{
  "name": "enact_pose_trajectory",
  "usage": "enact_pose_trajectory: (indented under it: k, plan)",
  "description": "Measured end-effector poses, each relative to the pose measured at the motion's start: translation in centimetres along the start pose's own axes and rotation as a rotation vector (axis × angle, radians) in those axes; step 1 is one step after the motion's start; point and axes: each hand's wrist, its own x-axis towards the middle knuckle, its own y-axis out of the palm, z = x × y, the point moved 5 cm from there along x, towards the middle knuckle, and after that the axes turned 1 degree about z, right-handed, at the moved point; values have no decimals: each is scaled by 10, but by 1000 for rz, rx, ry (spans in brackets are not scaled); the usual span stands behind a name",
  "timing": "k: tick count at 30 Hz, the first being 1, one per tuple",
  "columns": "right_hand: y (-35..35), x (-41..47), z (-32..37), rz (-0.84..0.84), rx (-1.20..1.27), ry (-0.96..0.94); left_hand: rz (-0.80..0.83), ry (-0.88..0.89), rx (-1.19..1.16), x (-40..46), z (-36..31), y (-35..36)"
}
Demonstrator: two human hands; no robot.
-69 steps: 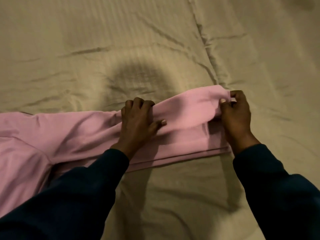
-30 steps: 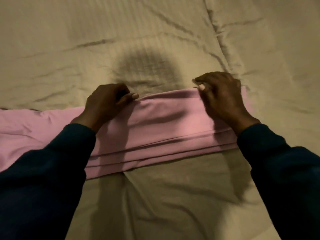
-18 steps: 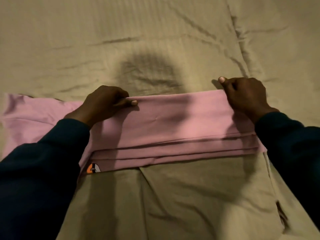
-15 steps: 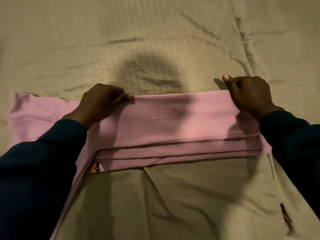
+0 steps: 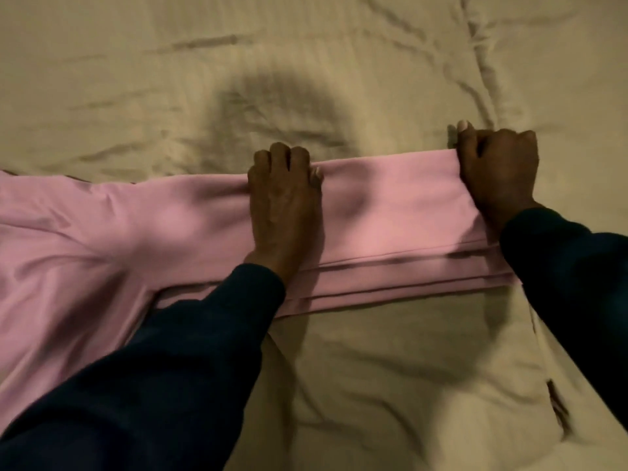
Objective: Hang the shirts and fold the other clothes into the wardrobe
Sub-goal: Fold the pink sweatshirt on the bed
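The bed [image 5: 339, 62], under a wrinkled tan sheet, carries the pink garment [image 5: 390, 212], which lies across it from the left edge to the right hand, its right part folded into a layered band with stacked edges toward the person. The left hand [image 5: 283, 202] grips the band's far edge at mid-length, fingers curled over it; the right hand [image 5: 496, 168] pinches the far right corner. To fold well, the person should probably keep the fabric taut between both hands, align the layers, then bring the right end over squarely.
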Motion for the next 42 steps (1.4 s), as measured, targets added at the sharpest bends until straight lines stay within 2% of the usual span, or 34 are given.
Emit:
enact_pose_trajectory:
  k: [2, 6, 9, 11, 15, 19, 22, 25, 28, 31, 34, 38, 42]
  plan:
    - [0, -1, 3, -35, -57, -30, -32, -45, -11, -2, -11, 5]
    - [-15, -16, 22, -178, 26, -109, 17, 59, 30, -13, -23, 20]
    - [-7, -37, 46, -88, 148, -349, 81, 76, 56, -14, -20, 27]
    - [-1, -42, 45, -14, 129, -408, 120, 94, 60, -12, -19, 31]
    - [-2, -43, 11, -1, 47, -125, 123, 68, 71, -13, -22, 30]
    - [13, -58, -18, 177, 123, -10, 205, 188, 78, -26, -31, 36]
    - [9, -56, -20, 151, 61, 95, 213, 174, 73, -24, -28, 37]
    - [-5, -65, 37, 78, 106, -4, 146, 107, 78, -27, -21, 28]
    - [8, -91, 100, 222, 215, -217, 156, 82, 108, -35, 7, 19]
    - [19, -99, 122, 224, 137, -150, 139, 71, 185, -41, 46, 3]
    - [15, -102, 151, 226, 178, -107, 109, -73, 232, -41, 102, -25]
    - [16, -119, 232, 252, 289, -336, 58, -365, 249, -43, 206, -79]
    - [17, -129, 307, 234, 347, -444, 7, -390, 285, -48, 256, -106]
